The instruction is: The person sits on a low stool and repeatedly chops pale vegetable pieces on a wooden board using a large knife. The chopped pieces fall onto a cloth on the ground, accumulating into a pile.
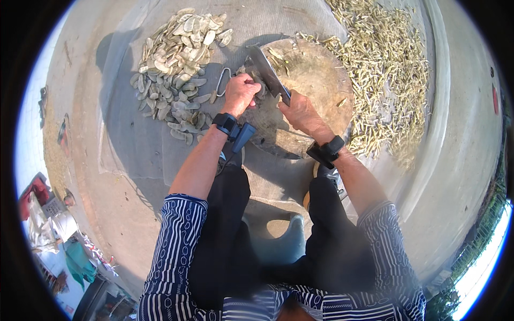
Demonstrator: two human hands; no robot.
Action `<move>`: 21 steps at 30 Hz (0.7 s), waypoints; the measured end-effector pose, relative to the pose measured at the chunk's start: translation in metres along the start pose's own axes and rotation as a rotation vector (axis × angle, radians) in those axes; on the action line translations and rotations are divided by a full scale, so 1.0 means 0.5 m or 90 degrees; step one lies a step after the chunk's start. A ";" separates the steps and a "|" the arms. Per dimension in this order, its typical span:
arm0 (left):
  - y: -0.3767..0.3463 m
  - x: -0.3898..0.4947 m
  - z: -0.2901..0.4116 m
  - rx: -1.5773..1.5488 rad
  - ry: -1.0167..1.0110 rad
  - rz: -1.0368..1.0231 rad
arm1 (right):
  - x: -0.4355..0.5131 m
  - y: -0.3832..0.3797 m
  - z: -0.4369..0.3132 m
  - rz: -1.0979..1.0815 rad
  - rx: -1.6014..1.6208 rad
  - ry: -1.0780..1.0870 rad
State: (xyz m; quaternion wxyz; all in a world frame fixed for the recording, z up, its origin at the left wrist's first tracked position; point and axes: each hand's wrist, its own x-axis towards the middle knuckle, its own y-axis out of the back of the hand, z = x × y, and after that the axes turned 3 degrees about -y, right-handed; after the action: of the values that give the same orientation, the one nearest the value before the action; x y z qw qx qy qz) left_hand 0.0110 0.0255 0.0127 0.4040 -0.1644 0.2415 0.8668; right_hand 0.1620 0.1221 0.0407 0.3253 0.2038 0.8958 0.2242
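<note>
My right hand grips the handle of a cleaver, whose blade reaches up and left over the left part of a round wooden chopping block. At the block's left edge, just left of the blade, my left hand is closed around some flat, greyish dried slices. Thin cut strips lie on the block beyond the blade. Beside my left hand, to its left, is a heap of flat, curved dried slices. A wide spread of pale cut strips covers the sheet at the right of the block.
A bent metal wire hook lies between the slice heap and the block. Woven sheeting covers the ground beneath. A blue plastic stool is under me, my shoes are near the block, and bags and cloths lie at the lower left.
</note>
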 end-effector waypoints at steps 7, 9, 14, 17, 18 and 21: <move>-0.015 0.006 -0.005 -0.031 0.041 0.041 | -0.065 0.024 0.004 0.022 -0.143 0.136; -0.016 0.009 -0.014 -0.069 0.030 0.049 | -0.090 0.039 0.014 -0.012 -0.152 0.141; -0.017 0.017 -0.028 -0.101 0.001 0.037 | -0.101 0.031 0.022 -0.001 -0.171 0.156; -0.019 0.013 -0.031 -0.105 -0.018 0.030 | -0.052 -0.005 0.009 0.028 -0.155 0.162; -0.019 0.013 -0.030 -0.102 -0.008 0.025 | -0.018 -0.012 -0.001 0.047 -0.146 0.199; -0.017 0.008 -0.026 -0.093 0.005 0.022 | 0.040 -0.006 -0.003 0.046 -0.109 0.200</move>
State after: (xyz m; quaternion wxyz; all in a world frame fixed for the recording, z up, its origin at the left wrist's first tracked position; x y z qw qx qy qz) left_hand 0.0164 0.0258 -0.0025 0.3749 -0.1931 0.1817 0.8884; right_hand 0.1461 0.1292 0.0303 0.1895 0.1702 0.9053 0.3400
